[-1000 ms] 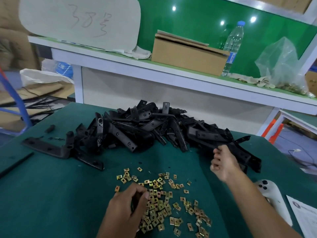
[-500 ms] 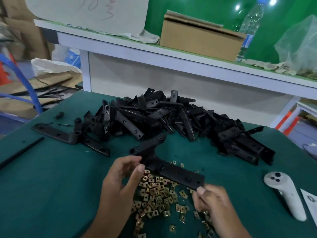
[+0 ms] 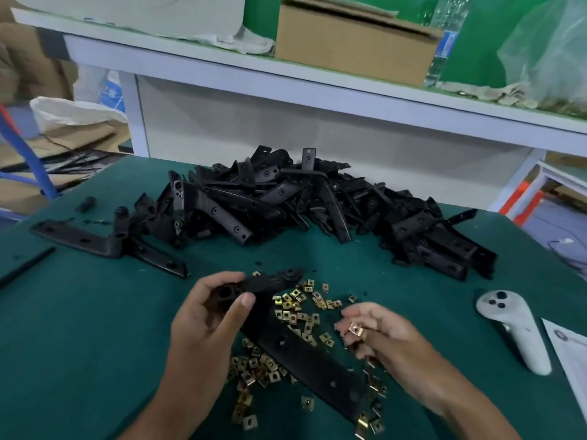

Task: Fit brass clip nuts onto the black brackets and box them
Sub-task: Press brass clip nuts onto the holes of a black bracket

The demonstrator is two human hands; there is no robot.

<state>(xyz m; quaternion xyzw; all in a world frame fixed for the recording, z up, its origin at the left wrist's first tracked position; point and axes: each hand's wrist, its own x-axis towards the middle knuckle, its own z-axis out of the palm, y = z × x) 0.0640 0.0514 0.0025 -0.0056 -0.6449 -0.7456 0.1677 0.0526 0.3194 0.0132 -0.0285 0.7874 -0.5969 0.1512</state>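
My left hand (image 3: 209,315) grips the corner of a black L-shaped bracket (image 3: 305,360), whose long arm runs down and right over the scattered brass clip nuts (image 3: 295,312). Between the fingertips of my right hand (image 3: 378,331) sits one brass clip nut (image 3: 355,330), just right of the bracket. A large pile of black brackets (image 3: 286,198) lies across the far side of the green table (image 3: 79,344). One separate bracket (image 3: 104,242) lies at the left.
A white handheld controller (image 3: 514,328) and a sheet of paper (image 3: 568,354) lie at the right. On the shelf behind stand a cardboard box (image 3: 352,42), a water bottle (image 3: 444,36) and a plastic bag (image 3: 552,49).
My right hand took a bracket from the pile and brought it to my left hand. The right hand then let go of it and picked up a brass clip nut.
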